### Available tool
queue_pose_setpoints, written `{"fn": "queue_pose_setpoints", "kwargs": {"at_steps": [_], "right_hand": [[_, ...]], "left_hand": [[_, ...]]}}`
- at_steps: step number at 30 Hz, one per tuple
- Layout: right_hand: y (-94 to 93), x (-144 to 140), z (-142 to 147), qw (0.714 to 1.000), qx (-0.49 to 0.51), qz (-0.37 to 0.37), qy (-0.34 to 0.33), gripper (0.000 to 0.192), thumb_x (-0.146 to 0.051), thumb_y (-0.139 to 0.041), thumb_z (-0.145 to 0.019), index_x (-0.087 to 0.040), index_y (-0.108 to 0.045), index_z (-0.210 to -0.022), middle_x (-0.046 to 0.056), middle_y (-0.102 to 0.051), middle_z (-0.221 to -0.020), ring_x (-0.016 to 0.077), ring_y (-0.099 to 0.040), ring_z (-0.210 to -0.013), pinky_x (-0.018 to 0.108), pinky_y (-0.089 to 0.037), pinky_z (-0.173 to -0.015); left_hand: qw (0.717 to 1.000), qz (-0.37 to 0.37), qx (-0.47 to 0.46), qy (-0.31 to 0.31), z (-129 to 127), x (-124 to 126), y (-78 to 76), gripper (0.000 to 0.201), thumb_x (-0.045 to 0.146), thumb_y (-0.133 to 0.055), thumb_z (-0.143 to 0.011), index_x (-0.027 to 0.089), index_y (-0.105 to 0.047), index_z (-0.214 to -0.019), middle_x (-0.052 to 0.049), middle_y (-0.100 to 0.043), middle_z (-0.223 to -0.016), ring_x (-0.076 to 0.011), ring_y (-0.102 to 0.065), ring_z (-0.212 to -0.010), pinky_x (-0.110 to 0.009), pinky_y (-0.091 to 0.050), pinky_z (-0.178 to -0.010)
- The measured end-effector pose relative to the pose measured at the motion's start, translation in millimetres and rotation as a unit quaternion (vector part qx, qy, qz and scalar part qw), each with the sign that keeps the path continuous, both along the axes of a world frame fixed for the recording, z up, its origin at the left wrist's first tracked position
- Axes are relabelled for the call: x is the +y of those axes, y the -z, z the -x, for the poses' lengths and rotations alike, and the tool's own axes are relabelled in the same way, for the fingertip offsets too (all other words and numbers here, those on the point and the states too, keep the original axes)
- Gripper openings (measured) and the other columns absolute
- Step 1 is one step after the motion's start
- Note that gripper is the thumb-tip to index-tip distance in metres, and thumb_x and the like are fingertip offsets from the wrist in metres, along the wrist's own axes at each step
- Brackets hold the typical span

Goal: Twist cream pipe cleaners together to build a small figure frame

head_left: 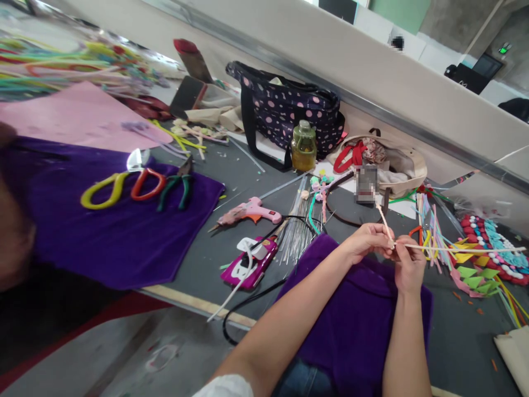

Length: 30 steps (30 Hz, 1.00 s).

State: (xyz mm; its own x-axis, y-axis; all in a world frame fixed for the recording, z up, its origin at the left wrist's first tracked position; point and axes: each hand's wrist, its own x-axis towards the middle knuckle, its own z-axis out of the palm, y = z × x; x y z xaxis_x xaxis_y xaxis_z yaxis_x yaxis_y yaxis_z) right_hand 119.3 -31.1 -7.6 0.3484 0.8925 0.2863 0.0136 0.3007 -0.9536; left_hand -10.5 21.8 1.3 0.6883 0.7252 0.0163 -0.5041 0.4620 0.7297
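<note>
Where the left hand (370,240) and the right hand (410,266) are pinching: I am watching remotely as they are holding close together above the grey surface (202,259), beyond its near edge, by the far end of the purple cloth (351,309) that is lying over that edge.
Pale stem (463,250): it is running from the fingertips out to the right, between the surface's near and far edges; I am not able to say whether it is touching anything below.
Twisted piece (384,216): it is rising from the same joint towards the far edge; whether both are one length, I am unable to tell.
Joint in the fingers: I am judging this a twisting or fastening step; the next move is probably calling for a steady left pinch while the right is bending the stem round.
Left grip: thumb and fingers are pressing together on the foot of the twisted piece, showing no gap.
Right grip: thumb and forefinger are clasping the pale stem just beside the left fingertips.
Glue gun (252,212): it is lying unheld on the surface, left of both hands.
</note>
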Motion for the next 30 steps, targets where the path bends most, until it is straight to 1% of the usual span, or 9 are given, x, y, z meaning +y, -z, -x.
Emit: {"fn": "queue_pose_setpoints", "kwargs": {"at_steps": [2,5,9,14,18,21,25,30], "right_hand": [[-0.5,0,1,1.000,-0.004,-0.011,0.005,0.017,-0.032,-0.067,-0.072,-0.019,-0.057,-0.075,0.000,-0.055,-0.078,0.0104,-0.051,-0.053,0.023,-0.039,-0.044],[-0.3,1,1,1.000,0.018,-0.024,0.002,0.016,-0.031,-0.066,-0.073,-0.019,-0.057,-0.076,0.000,-0.054,-0.079,0.0092,-0.049,-0.051,0.023,-0.038,-0.045],[1.5,3,1,0.999,0.035,-0.015,-0.001,0.016,-0.031,-0.066,-0.074,-0.019,-0.057,-0.076,-0.001,-0.053,-0.078,0.0085,-0.047,-0.050,0.022,-0.036,-0.045],[3.4,3,-4,1.000,-0.024,-0.010,-0.007,0.013,-0.031,-0.065,-0.077,-0.018,-0.060,-0.076,-0.002,-0.053,-0.071,0.0093,-0.046,-0.050,0.023,-0.034,-0.046],[6.1,2,-8,0.998,-0.058,0.008,-0.026,0.013,-0.031,-0.064,-0.079,-0.018,-0.062,-0.078,-0.002,-0.054,-0.067,0.0098,-0.047,-0.050,0.023,-0.036,-0.047],[9.4,3,-10,0.998,-0.041,0.027,-0.037,0.015,-0.032,-0.064,-0.079,-0.018,-0.063,-0.082,-0.002,-0.057,-0.066,0.0108,-0.049,-0.050,0.023,-0.039,-0.046],[13.1,4,-10,0.998,-0.015,0.049,-0.034,0.018,-0.035,-0.067,-0.077,-0.017,-0.064,-0.082,-0.001,-0.058,-0.066,0.0114,-0.051,-0.051,0.022,-0.040,-0.044],[14.1,5,-10,0.996,0.017,0.080,-0.028,0.021,-0.036,-0.069,-0.073,-0.017,-0.064,-0.079,-0.002,-0.058,-0.062,0.0107,-0.050,-0.051,0.022,-0.040,-0.043]], "left_hand": [[1.000,-0.002,-0.003,-0.005,0,-1,-1.5,0.034,0.023,-0.082,-0.055,0.009,-0.062,-0.080,-0.003,-0.066,-0.068,-0.0118,-0.062,-0.056,-0.027,-0.053,-0.060],[1.000,-0.012,0.010,-0.015,-1,-1,-2.8,0.038,0.025,-0.083,-0.055,0.009,-0.063,-0.083,-0.004,-0.066,-0.070,-0.0114,-0.061,-0.056,-0.027,-0.052,-0.060],[0.997,-0.055,0.036,-0.045,-3,0,-1.8,0.040,0.031,-0.082,-0.055,0.009,-0.065,-0.084,-0.004,-0.066,-0.071,-0.0115,-0.062,-0.058,-0.025,-0.050,-0.060],[0.990,-0.096,0.066,-0.076,-3,4,2.7,0.037,0.030,-0.081,-0.056,0.009,-0.065,-0.082,-0.003,-0.064,-0.067,-0.0104,-0.058,-0.057,-0.022,-0.047,-0.056],[0.987,-0.108,0.086,-0.079,-1,5,4.3,0.037,0.029,-0.080,-0.057,0.009,-0.065,-0.084,-0.002,-0.063,-0.066,-0.0100,-0.057,-0.057,-0.022,-0.047,-0.055],[0.986,-0.124,0.091,-0.072,2,5,2.9,0.037,0.029,-0.078,-0.060,0.008,-0.064,-0.087,-0.003,-0.063,-0.069,-0.0106,-0.058,-0.059,-0.022,-0.047,-0.057],[0.981,-0.144,0.104,-0.079,4,5,1.6,0.036,0.028,-0.076,-0.062,0.009,-0.063,-0.090,-0.003,-0.063,-0.070,-0.0105,-0.057,-0.061,-0.023,-0.046,-0.058],[0.960,-0.215,0.148,-0.098,4,6,3.7,0.025,0.022,-0.069,-0.067,0.010,-0.063,-0.088,0.000,-0.060,-0.067,-0.0094,-0.054,-0.059,-0.021,-0.043,-0.058]]}}
